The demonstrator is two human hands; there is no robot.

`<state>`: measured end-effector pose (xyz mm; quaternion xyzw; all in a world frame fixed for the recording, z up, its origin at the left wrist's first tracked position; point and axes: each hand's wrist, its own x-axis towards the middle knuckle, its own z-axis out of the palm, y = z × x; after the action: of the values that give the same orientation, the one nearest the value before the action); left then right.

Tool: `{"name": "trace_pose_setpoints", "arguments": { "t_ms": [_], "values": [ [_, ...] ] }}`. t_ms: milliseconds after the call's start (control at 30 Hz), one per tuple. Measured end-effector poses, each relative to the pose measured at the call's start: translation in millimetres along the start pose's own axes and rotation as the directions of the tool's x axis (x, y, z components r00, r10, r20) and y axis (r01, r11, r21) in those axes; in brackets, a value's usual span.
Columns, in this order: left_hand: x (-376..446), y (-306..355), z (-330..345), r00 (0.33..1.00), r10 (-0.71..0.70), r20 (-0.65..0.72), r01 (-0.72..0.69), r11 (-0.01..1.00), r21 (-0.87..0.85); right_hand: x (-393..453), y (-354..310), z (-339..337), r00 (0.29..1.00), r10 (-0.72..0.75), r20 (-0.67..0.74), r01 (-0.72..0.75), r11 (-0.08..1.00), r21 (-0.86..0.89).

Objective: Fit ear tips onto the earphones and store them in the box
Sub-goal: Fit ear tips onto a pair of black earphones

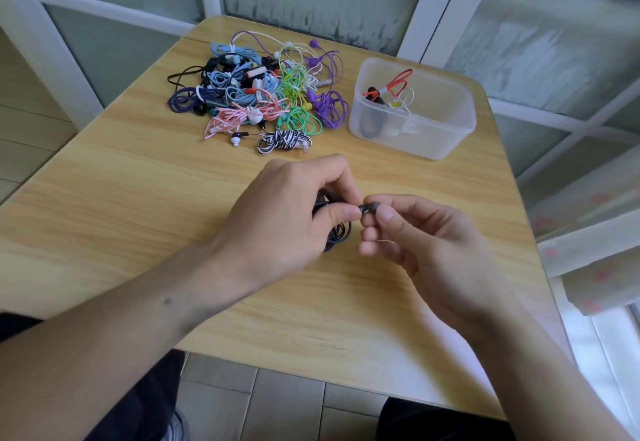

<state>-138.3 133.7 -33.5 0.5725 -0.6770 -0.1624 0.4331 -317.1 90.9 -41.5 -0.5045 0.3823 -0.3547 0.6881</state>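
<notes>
Between both hands (287,212) (426,239): black earphone (367,207)

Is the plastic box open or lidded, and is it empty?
Open, not empty: the plastic box has no lid on, and a red-corded earphone with other cords lies inside.

Bright, soft daylight from windows (554,42); faint shadows; wide-angle edge bending; slight overall softness.
</notes>
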Motion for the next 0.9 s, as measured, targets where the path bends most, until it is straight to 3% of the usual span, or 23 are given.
{"name": "trace_pose_setpoints", "arguments": {
  "t_ms": [100, 333, 500, 667, 900],
  "values": [
    [0, 0, -1, 1.000, -0.021, 0.007, 0.022, 0.999, -0.044, 0, -5, 0, 0.991, 0.128, 0.047, -0.134, 0.978, 0.158],
    [0, 2, -1, 0.996, -0.081, 0.024, 0.083, 0.986, -0.143, 1, -11, 1, 0.955, 0.257, 0.148, -0.290, 0.910, 0.296],
    [0, 1, -2, 0.998, -0.062, 0.028, 0.065, 0.989, -0.130, 0, -12, 1, 0.958, 0.249, 0.144, -0.279, 0.926, 0.255],
    [1, -1, -3, 0.998, 0.067, -0.008, -0.068, 0.998, -0.005, 0, -12, 0, 0.968, 0.226, 0.108, -0.242, 0.956, 0.166],
    [-1, -3, -2, 0.988, 0.150, -0.023, -0.148, 0.986, 0.075, -1, -12, 0, 0.973, 0.209, 0.097, -0.219, 0.970, 0.108]
  ]
}}
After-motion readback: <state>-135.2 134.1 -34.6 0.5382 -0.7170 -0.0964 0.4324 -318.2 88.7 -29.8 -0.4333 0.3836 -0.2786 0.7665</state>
